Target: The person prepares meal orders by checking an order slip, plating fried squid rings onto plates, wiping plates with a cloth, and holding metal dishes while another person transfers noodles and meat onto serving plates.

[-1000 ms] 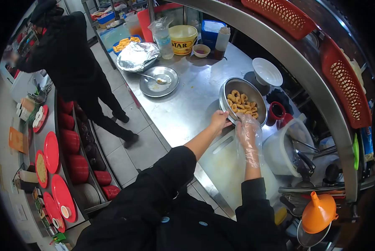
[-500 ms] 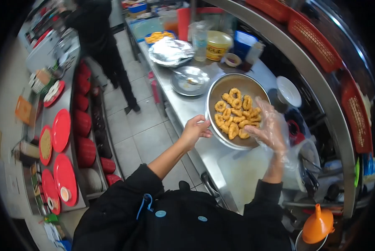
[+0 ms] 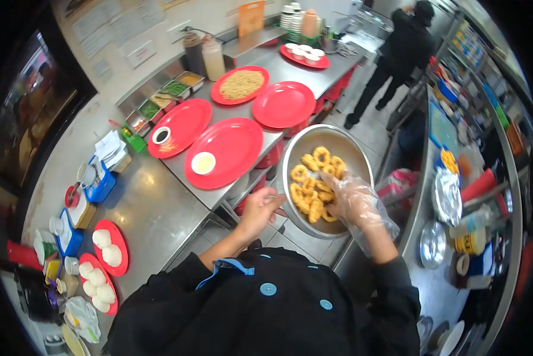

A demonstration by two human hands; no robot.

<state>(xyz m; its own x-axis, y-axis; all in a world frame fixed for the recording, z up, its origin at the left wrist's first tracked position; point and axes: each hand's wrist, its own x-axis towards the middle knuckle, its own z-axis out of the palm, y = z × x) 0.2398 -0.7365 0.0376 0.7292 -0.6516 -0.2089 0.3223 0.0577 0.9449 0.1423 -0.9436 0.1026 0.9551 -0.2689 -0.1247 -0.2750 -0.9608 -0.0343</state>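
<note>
A metal mixing bowl (image 3: 356,148) with fried rings (image 3: 305,196) heaped inside hangs in front of me over the aisle. My left hand (image 3: 259,210), bare, grips its rim at the near left side, thumb on the edge. Inside the bowl is my right hand (image 3: 356,204), covered by a clear plastic glove. Its fingers and thumb are spread apart against the right side of the pile, and some fingertips are hidden among the rings. Just beyond the bowl lies a bare red oval plate (image 3: 284,104). Another red plate (image 3: 236,145) carries a small cup of pale sauce (image 3: 203,163).
Left, the steel counter (image 3: 159,202) bears red plates with white buns (image 3: 107,249). Noodles (image 3: 242,84) fill another plate near the garnish tray (image 3: 165,95). A person in black (image 3: 400,44) stands up the aisle. A second counter (image 3: 418,237) runs along my right.
My view has swung left, from the right-hand counter to the one with red plates. The bowl has come along, away from the counter; my left hand is on its rim, my right still inside.
</note>
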